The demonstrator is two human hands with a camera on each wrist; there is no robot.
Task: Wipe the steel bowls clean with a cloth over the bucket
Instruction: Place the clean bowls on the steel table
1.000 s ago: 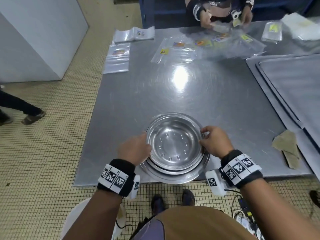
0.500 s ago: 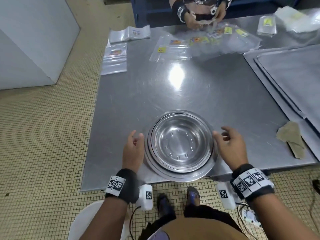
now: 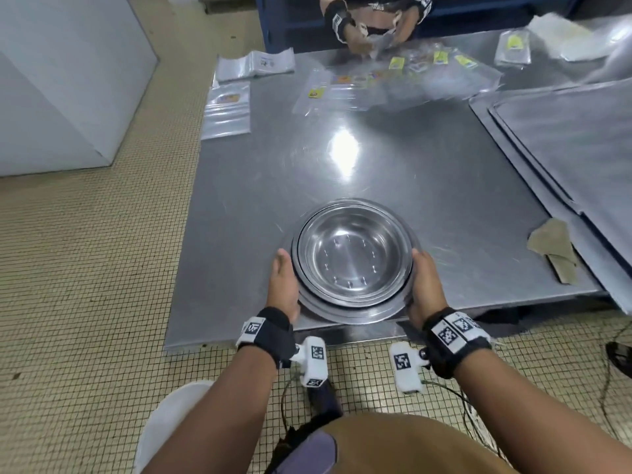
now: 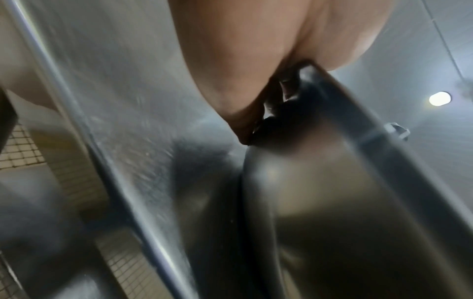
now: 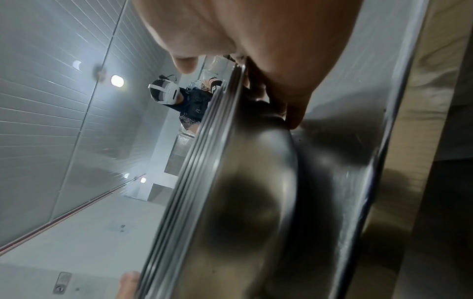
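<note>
A stack of nested steel bowls [image 3: 352, 258] stands near the front edge of the steel table [image 3: 239, 234]. My left hand [image 3: 283, 282] grips the stack's left side and my right hand [image 3: 423, 282] grips its right side. In the right wrist view the thumb [image 5: 187, 64] lies over the stacked rims [image 5: 204, 145] and the fingers [image 5: 294, 113] curl under them against the bowl wall [image 5: 256, 192]. In the left wrist view the palm [image 4: 243, 60] presses on the rim, with fingers tucked dark beneath it beside the bowl's underside [image 4: 320, 202]. A tan cloth [image 3: 554, 249] lies on the table to the right.
A white round container [image 3: 171, 425] sits on the tiled floor at my lower left. Large flat trays [image 3: 564, 138] cover the table's right side. Plastic packets [image 3: 393, 83] lie at the far end, where another person's hands [image 3: 359, 39] handle them. A white cabinet [image 3: 68, 80] stands at left.
Half a second ago both hands hovered open beside the stack. Now they have closed in and hold its sides, thumbs over the rim.
</note>
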